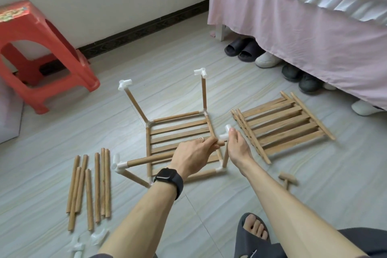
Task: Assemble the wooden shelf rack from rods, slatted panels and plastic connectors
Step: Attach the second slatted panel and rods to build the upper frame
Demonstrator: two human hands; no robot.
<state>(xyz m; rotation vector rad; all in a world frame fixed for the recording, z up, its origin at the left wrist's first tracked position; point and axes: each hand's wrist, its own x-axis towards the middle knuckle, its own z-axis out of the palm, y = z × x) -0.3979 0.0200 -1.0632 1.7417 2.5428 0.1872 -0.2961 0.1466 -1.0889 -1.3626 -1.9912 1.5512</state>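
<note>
Half-built rack [180, 126]: bottom shelf and four uprights joined. The left hand [192, 153] grips a top rod [150, 160]; the right hand [238, 148] holds its corner connector [225, 134]. Unused: loose rods [90, 184] left of the rack, spare panels [282, 125] right.

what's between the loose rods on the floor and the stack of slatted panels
The half-built rack frame, as the head view shows. The left hand grips a rod on it and the right hand holds a white connector.

left hand [193, 154] grips rod [150, 159] | right hand [237, 145] holds connector [225, 133] (white) | floor
</note>
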